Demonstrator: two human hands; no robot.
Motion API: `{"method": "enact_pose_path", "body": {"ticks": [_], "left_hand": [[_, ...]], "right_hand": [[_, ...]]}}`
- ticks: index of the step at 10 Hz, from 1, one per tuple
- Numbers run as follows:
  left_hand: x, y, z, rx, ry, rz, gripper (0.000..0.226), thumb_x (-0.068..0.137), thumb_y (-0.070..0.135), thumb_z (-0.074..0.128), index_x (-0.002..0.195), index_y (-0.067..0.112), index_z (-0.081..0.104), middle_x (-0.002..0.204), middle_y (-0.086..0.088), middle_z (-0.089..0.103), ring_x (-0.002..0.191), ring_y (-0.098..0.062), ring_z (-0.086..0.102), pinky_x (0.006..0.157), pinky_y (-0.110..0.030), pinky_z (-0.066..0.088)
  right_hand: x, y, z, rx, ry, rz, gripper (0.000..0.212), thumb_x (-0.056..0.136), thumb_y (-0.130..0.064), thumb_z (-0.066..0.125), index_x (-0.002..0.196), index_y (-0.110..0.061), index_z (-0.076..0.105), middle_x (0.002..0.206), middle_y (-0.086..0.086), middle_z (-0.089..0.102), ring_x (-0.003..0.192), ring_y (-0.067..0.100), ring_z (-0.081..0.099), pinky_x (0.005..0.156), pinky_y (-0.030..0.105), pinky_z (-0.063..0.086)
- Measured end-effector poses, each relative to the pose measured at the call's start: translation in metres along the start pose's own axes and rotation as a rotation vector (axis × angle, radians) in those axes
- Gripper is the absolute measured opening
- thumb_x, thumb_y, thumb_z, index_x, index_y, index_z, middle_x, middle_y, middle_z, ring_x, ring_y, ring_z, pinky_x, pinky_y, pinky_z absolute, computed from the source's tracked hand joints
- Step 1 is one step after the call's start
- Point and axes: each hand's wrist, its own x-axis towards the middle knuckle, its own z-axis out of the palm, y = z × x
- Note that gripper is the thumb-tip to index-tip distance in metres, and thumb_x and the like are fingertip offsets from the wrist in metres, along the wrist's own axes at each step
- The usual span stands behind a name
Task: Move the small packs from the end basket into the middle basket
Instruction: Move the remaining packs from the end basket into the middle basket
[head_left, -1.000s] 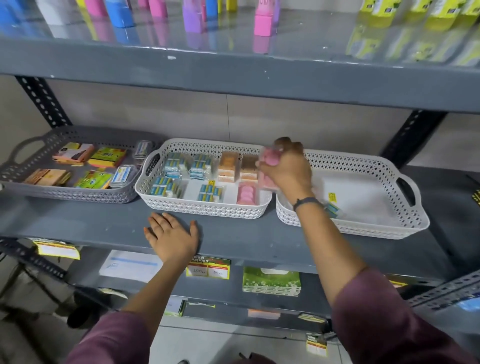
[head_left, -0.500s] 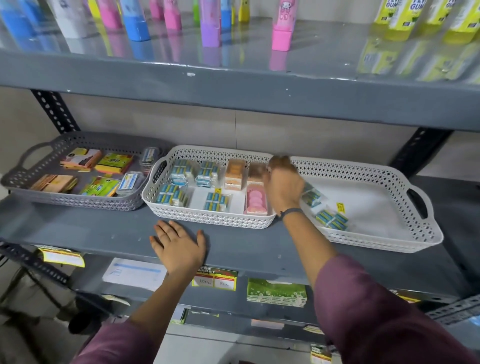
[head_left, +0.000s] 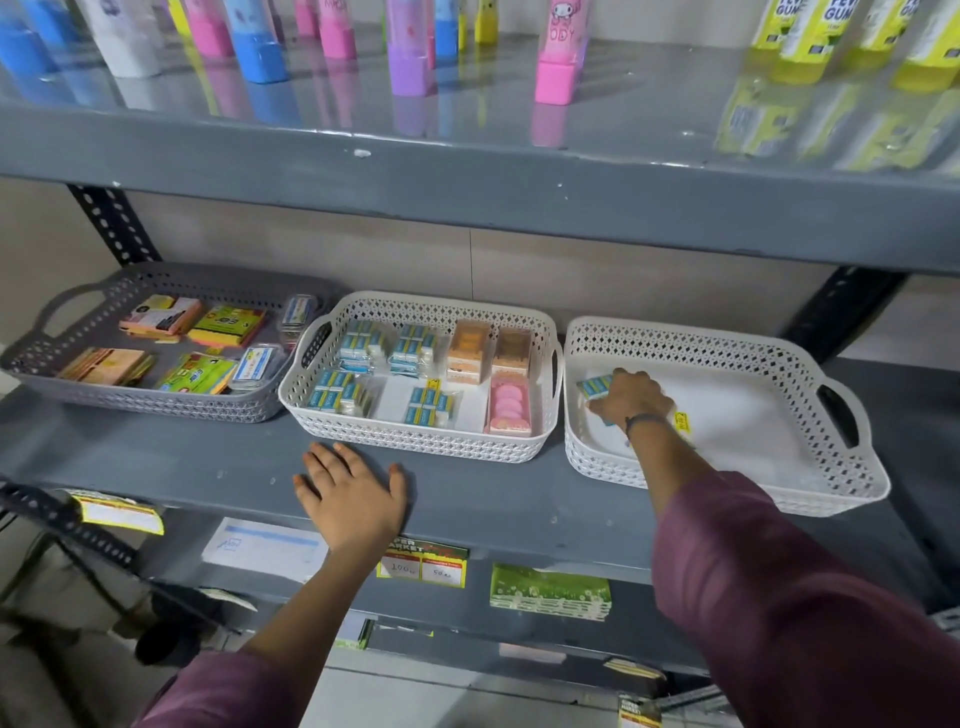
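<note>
Grey perforated basket (head_left: 156, 400) at the left end of the grey metal shelf (head_left: 208, 467): holds flat orange, green and pink packets plus clear-cased items. Upper shelf (head_left: 467, 171): pink, blue and purple bottles (head_left: 558, 57), yellow-green bottles (head_left: 810, 36) at right. Price tag (head_left: 423, 564) on the shelf's front edge; green box (head_left: 550, 592) below.

We count three baskets on the shelf (head_left: 467, 499) — one grey (head_left: 156, 400), two white (head_left: 415, 441) (head_left: 727, 488). The middle one holds four blue packs (head_left: 431, 405), two orange boxes (head_left: 467, 348) and one pink pack (head_left: 509, 405) — two hands (head_left: 353, 493) (head_left: 631, 397) show.
</note>
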Motion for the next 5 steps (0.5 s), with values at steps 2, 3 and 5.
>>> {"method": "enact_pose_path", "body": {"ticks": [2, 3, 5], "left_hand": [[0.0, 0.001, 0.001, -0.008, 0.005, 0.002, 0.082, 0.088, 0.055, 0.027, 0.148, 0.001, 0.016, 0.157, -0.023, 0.013, 0.146, -0.034, 0.006, 0.116, -0.05, 0.007], [0.0, 0.0, 0.001, -0.013, 0.005, 0.0, 0.082, 0.088, 0.055, 0.027, 0.148, 0.001, 0.016, 0.157, -0.023, 0.013, 0.146, -0.034, 0.006, 0.116, -0.05, 0.007], [-0.001, 0.001, 0.0, -0.014, 0.007, 0.008, 0.082, 0.088, 0.055, 0.026, 0.148, 0.001, 0.016, 0.157, -0.022, 0.012, 0.146, -0.034, 0.006, 0.117, -0.05, 0.007]], "right_hand": [[0.004, 0.012, -0.002, 0.168, -0.072, 0.001, 0.086, 0.065, -0.04, 0.083, 0.131, -0.004, 0.041, 0.133, 0.017, 0.052, 0.126, 0.033, 0.05, 0.104, 0.043, 0.043], [0.004, 0.015, -0.002, 0.265, -0.08, -0.027, 0.078, 0.073, -0.039, 0.079, 0.13, -0.001, 0.041, 0.134, 0.016, 0.055, 0.125, 0.033, 0.052, 0.102, 0.041, 0.044], [-0.016, 0.017, -0.015, 0.478, 0.205, 0.041, 0.036, 0.09, -0.027, 0.06, 0.12, -0.007, 0.06, 0.127, 0.018, 0.063, 0.116, 0.036, 0.059, 0.096, 0.04, 0.048]]}}
